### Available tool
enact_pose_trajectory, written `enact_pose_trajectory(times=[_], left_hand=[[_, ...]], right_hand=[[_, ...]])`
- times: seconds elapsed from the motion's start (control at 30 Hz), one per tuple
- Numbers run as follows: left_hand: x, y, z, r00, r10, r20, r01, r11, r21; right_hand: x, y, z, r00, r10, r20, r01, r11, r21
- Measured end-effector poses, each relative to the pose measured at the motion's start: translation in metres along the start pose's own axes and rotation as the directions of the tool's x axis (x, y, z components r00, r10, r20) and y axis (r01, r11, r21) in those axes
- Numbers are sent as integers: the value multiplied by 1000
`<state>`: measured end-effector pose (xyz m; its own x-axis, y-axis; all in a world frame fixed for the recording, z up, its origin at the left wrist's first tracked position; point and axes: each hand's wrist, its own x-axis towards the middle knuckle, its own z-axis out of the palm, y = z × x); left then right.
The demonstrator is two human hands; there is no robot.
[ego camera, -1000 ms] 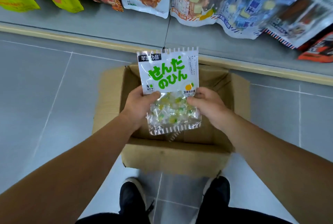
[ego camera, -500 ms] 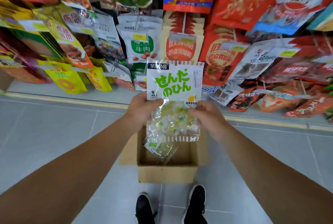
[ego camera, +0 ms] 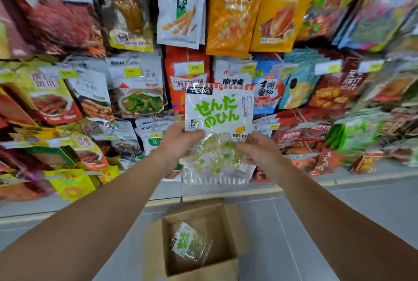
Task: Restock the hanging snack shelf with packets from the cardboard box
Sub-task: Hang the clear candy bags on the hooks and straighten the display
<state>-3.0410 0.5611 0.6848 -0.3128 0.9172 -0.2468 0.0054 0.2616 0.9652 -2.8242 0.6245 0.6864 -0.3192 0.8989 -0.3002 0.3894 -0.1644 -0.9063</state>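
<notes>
I hold a white snack packet [ego camera: 218, 108] with green lettering and a clear lower half full of green and yellow candies. It is upright in front of the hanging snack shelf [ego camera: 187, 70]. My left hand [ego camera: 181, 142] grips its left edge and my right hand [ego camera: 256, 148] grips its right edge. Below, on the floor, stands the open cardboard box [ego camera: 228, 231] with one more packet of the same kind [ego camera: 188, 243] lying inside.
Rows of hanging snack bags fill the wall from left to right, with yellow price tags [ego camera: 195, 67] on the hooks. A grey shelf base with a yellow edge strip [ego camera: 339, 182] runs along the grey tiled floor [ego camera: 339, 224].
Both hands have lifted the packet up from over the box to the level of the middle hooks. The view has tilted upward, so the box now sits low in the frame.
</notes>
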Motion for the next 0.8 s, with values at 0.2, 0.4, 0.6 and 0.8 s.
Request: enact_pose_trajectory(times=[0.2, 0.4, 0.6, 0.8], left_hand=[[-10, 79, 65, 987, 155, 49, -159, 985, 73], [-39, 162, 177, 937, 345, 59, -349, 935, 65], [-61, 217, 280, 910, 414, 11, -414, 910, 22], [-63, 283, 352, 872, 489, -6, -489, 872, 38]], right_hand=[[-31, -39, -89, 990, -106, -92, 107, 994, 0], [-70, -59, -216, 959, -244, -145, 249, 968, 21], [-103, -78, -330, 900, -395, -182, 395, 918, -39], [-110, -105, -419, 863, -464, -201, 465, 884, -45]])
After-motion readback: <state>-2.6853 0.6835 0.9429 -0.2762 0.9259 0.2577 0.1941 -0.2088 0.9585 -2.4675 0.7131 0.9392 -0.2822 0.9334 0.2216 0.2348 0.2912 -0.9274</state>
